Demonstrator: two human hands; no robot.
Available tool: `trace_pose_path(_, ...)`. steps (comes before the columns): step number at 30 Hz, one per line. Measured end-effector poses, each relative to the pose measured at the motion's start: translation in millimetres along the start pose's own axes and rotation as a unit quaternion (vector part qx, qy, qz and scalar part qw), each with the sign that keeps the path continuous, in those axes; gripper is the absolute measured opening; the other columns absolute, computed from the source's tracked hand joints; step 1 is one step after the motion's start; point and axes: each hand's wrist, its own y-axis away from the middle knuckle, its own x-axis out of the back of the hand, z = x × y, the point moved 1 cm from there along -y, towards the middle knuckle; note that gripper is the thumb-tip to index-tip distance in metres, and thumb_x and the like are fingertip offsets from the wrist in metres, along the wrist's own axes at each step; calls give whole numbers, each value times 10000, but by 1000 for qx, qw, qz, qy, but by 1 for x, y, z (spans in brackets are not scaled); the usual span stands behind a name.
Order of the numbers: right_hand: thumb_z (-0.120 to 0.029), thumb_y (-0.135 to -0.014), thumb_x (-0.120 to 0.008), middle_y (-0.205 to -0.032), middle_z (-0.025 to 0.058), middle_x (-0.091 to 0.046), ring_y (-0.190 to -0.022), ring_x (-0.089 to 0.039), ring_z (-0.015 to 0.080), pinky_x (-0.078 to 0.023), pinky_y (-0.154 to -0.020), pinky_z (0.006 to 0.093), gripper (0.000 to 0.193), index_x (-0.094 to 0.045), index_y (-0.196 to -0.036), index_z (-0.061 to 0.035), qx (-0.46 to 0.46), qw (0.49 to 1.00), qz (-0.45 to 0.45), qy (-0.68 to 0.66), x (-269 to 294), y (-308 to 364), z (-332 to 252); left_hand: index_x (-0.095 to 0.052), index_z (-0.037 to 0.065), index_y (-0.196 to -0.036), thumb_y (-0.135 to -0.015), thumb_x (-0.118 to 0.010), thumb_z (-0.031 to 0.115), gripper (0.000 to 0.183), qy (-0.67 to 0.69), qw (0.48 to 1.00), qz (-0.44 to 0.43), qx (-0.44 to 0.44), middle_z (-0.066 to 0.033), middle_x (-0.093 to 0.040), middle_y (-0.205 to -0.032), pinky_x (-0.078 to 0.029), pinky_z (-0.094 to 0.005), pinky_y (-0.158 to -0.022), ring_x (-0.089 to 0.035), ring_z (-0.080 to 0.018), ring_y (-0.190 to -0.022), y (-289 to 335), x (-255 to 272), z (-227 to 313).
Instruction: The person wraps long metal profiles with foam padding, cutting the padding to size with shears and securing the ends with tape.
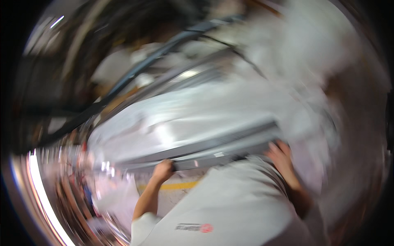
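In front of my body lies a long dark grey strip (213,162), likely a rail or profile; blur hides its exact kind. My left hand (164,170) is closed round its near edge, left of my torso. At the strip's right end rests my right hand (280,156), with its fingers stretched out and apart against the surface. Beyond the strip spreads a sheet of shiny, whitish translucent plastic (164,129). A second dark grey strip (230,139) runs alongside, between the near one and the sheet.
A blue-grey bar (156,63) slants across the far side, above the sheet. White plastic (316,45) is heaped at the far right. A yellow line (176,186) marks the floor below my left hand. Blurred shelving or stock (74,184) stands at the left.
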Motion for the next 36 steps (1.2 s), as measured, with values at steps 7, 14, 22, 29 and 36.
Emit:
trace_pose_path(7, -171, -1087, -545, -1152, 180, -609, -902, -645, 312, -552, -811, 480, 270, -483, -1276, 13, -1, 993, -117, -12, 75, -8, 37, -664, 14, -906, -722, -714, 140, 229, -3, 988, 85, -126, -177, -703, -952, -569, -459, -863, -686, -381, -966, -5, -43, -9)
trace_pose_path(14, -214, -1082, -559, -1360, 213, -589, -1183, -595, 303, -497, -1033, 464, 467, -425, -1457, 30, -79, 980, -170, 59, 78, -3, 8, -660, 0, -865, -753, -695, 159, 198, -26, 981, 131, -143, -176, -693, -891, -571, -444, -856, -681, -369, -938, -3, -38, -5)
trace_pose_path(22, -159, -1077, -541, -1432, 256, -536, -1274, -541, 410, -455, -1097, 546, 457, -437, -1466, 56, -108, 991, -66, 53, 50, 18, -13, -654, 5, -857, -728, -704, 160, 208, -7, 988, 90, -129, -170, -696, -879, -576, -454, -837, -687, -374, -942, -4, -34, 7)
trace_pose_path(29, -164, -1071, -549, -1478, 279, -494, -1323, -505, 427, -411, -1133, 574, 539, -363, -1509, 89, -72, 990, -106, 61, 68, 9, -11, -691, 30, -818, -700, -708, 146, 167, 6, 986, 100, -131, -178, -725, -896, -592, -478, -798, -712, -383, -940, -10, -47, 11)
trace_pose_path(36, -148, -1068, -568, -1345, 185, -600, -1103, -652, 320, -561, -910, 504, 372, -470, -1392, 5, -51, 997, -28, 43, 87, -8, 16, -669, 18, -860, -695, -718, 162, 225, 3, 986, 79, -147, -177, -708, -881, -572, -472, -854, -686, -396, -948, -11, -43, 10)
